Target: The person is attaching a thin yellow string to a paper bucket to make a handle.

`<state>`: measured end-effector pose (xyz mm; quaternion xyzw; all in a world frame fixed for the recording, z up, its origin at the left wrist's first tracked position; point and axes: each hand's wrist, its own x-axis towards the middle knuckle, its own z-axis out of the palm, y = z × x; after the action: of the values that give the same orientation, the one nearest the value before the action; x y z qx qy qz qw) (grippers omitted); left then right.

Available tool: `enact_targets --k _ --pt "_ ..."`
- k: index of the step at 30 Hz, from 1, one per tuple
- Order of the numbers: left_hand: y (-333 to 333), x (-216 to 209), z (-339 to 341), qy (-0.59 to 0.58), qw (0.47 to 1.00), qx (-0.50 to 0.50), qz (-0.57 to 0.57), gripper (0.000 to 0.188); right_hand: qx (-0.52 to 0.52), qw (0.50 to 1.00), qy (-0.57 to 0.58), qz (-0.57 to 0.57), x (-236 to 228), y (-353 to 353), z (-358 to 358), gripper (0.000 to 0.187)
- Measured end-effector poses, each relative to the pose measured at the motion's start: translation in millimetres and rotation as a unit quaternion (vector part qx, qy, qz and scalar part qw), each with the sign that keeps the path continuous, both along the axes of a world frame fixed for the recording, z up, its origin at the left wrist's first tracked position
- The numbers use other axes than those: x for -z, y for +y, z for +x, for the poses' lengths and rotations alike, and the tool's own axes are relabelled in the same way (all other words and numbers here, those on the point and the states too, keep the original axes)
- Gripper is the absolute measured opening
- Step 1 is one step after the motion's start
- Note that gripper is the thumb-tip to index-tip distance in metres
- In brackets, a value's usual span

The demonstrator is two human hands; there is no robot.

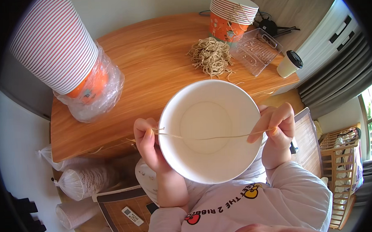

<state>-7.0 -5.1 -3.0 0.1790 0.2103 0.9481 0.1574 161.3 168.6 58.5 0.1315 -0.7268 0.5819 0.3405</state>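
A large white paper bucket (208, 156) is held before my body, its round mouth turned up toward me. Across that mouth runs a thin tan string (214, 138), almost level. At the bucket's left rim my left hand (147, 140) is closed, pinching the string by a spot where a short piece pokes through the wall. My right hand (277, 124) pinches the string's other side between thumb and finger at the right rim. How the lower fingers support the bucket is hidden.
On the wooden table (150, 55) lie a heap of cut strings (211, 57) and a clear plastic tray (256, 50). Stacked buckets (231, 18) stand behind, beside a lidded cup (289, 63). A tall bucket stack (58, 47) in plastic leans at left. Bagged stacks (83, 182) lie below.
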Motion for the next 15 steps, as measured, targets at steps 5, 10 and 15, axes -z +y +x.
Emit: enact_targets --k 5,10,15 --pt "-0.3 4.0 -3.5 0.023 1.0 0.002 0.008 0.018 0.0 0.999 0.005 -0.052 2.6 -0.4 -3.2 0.021" --pt "0.0 4.5 -4.7 0.009 1.0 0.001 -0.003 0.021 0.051 0.999 0.003 0.0 1.9 -1.1 -2.9 0.021" --pt "4.0 4.2 -3.9 0.072 0.993 -0.083 -0.037 0.031 0.104 0.994 -0.018 0.005 2.5 -6.5 1.5 0.019"
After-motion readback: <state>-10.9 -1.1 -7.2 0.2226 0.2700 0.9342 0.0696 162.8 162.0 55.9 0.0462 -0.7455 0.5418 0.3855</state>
